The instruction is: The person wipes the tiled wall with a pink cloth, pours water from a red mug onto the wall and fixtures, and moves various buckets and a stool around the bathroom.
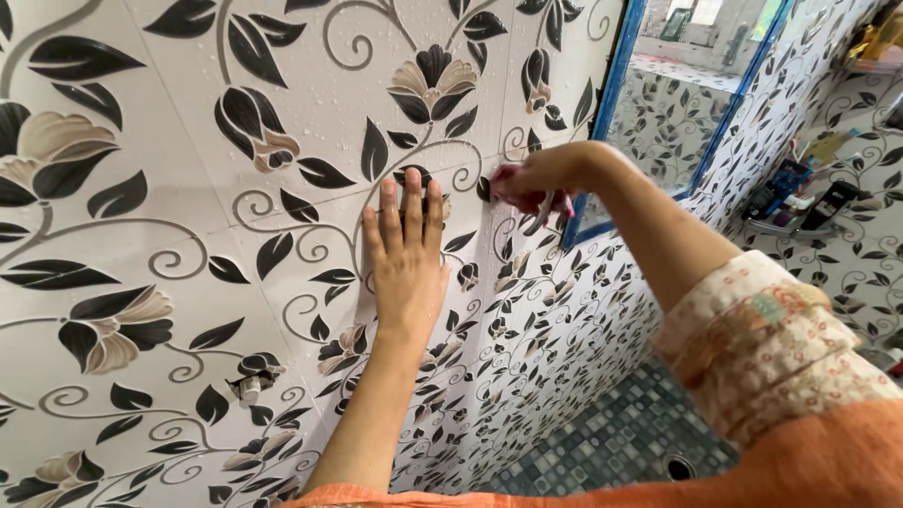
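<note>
A left hand (406,254) is pressing flat and open against a wet floral wall tile (282,122) while, at its two o'clock, the right hand (531,179) is gripping a pink cloth (546,200); droplets are lingering at twelve o'clock.

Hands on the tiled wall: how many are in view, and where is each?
2. The left hand lies flat, fingers spread, on the flowered wall tiles. The right hand, beside the blue-framed mirror, presses a pink cloth to the wall. None other shows.
</note>
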